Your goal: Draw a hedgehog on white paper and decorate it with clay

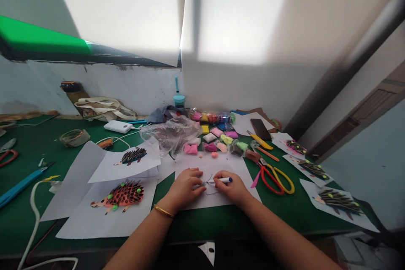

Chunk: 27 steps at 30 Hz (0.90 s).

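Note:
My left hand (186,186) lies flat on a white sheet of paper (215,166), holding it down on the green table (284,206). A gold bangle sits on that wrist. My right hand (232,187) grips a white pen with a blue cap (223,180), its tip on the paper between the two hands, where thin drawn lines show.
Hedgehog pictures lie on sheets at the left (122,196) and right (338,200). Red and yellow scissors (274,175), small clay packets (218,137), a plastic bag (171,135), a power bank (117,126) and tape (74,137) crowd the table. A wall rises behind.

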{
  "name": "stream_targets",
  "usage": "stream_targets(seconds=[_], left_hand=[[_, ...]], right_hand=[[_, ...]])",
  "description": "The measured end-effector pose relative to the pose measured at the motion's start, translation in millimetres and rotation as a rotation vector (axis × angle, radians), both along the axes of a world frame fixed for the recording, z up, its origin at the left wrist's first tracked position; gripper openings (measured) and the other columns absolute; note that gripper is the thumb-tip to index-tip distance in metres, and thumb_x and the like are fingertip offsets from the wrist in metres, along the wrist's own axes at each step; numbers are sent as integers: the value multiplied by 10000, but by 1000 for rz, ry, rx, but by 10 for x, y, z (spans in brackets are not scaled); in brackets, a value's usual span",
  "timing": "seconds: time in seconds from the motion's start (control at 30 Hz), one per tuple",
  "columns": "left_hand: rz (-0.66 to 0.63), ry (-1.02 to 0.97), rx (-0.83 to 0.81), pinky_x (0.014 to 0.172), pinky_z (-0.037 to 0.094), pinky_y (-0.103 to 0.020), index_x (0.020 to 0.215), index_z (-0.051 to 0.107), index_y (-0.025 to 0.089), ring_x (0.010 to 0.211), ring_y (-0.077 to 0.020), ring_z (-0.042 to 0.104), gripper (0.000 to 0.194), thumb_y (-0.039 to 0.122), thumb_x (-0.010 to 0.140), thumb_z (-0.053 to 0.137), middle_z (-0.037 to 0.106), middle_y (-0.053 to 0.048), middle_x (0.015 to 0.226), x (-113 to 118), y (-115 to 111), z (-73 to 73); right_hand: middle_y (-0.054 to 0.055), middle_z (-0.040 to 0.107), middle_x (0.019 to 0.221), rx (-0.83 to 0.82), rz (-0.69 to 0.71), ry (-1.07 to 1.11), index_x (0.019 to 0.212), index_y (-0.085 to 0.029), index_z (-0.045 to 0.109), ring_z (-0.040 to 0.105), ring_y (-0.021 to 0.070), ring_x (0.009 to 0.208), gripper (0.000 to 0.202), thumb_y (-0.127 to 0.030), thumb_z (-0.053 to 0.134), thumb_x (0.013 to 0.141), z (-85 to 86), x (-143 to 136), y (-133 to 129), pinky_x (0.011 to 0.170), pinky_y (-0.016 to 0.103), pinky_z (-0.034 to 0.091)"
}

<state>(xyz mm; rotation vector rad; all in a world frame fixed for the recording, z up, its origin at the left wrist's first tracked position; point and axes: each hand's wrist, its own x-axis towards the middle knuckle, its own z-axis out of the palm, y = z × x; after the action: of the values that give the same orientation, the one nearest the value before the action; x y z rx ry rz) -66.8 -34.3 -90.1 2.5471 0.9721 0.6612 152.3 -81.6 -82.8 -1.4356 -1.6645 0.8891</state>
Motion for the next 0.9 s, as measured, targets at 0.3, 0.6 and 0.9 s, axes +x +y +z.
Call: stream_targets(seconds=[0.3,0.6,0.9], left_hand=[[1,11,-4,1047,430,-476,833,762,237,1198,-297,578,70,289,798,732,682,-59,1211,-1,-7,25],[-5,2,11,1046,434,-463,835,761,232,1189,-290,587,70,284,798,733,685,-72,1201,-5,-2,0],[-1,5,12,1048,434,-450,831,762,233,1194,-284,583,68,285,797,734,684,-64,1201,0,-13,27]], right_hand=[[15,698,763,10,-51,-12,785,-198,681,619,183,740,168,-305,554,811,-23,1,9,688,273,442],[11,683,736,9,-89,21,766,-196,660,610,180,718,169,-321,552,803,2,-1,4,671,265,444],[14,689,735,15,-92,17,756,-199,661,608,181,707,174,-325,549,801,-9,6,13,670,267,447]])
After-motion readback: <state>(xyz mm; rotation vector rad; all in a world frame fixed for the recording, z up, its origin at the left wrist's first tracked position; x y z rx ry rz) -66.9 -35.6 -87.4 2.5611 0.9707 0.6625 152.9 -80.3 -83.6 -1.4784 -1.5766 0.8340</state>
